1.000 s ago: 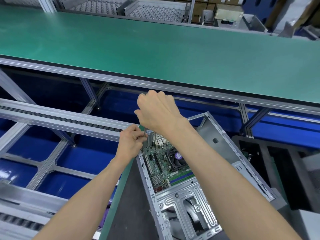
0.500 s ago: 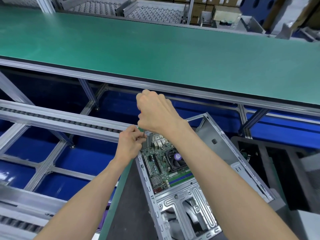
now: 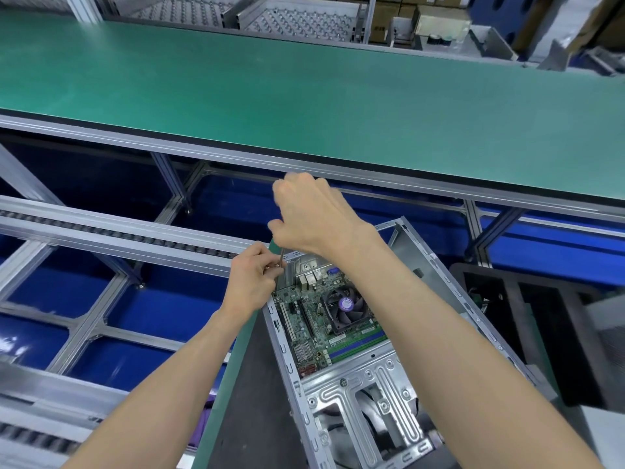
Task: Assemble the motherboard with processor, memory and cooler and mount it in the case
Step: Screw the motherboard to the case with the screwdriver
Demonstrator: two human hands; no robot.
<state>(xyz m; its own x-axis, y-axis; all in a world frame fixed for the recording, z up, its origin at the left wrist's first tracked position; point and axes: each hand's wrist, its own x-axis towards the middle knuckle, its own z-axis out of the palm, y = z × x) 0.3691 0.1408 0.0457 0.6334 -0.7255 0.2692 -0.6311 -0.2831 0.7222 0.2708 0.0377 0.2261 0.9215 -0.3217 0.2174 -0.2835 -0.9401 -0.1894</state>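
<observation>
An open grey metal case (image 3: 378, 384) lies on its side in front of me. Inside its far half sits a green motherboard (image 3: 313, 328) with a black cooler fan (image 3: 343, 308) and a memory stick along its near edge. My right hand (image 3: 313, 214) grips the handle of a screwdriver (image 3: 280, 262); its thin metal shaft points down at the board's far left corner. My left hand (image 3: 252, 277) pinches the shaft just above the tip. The handle and the tip are hidden.
A long green workbench (image 3: 304, 96) runs across the back. To the left are aluminium roller rails (image 3: 101, 228) over a blue floor. A black foam tray (image 3: 534, 333) stands right of the case. Boxes and bins line the far wall.
Both hands have stayed at the board's far left corner. My right hand has shifted very slightly on the screwdriver handle.
</observation>
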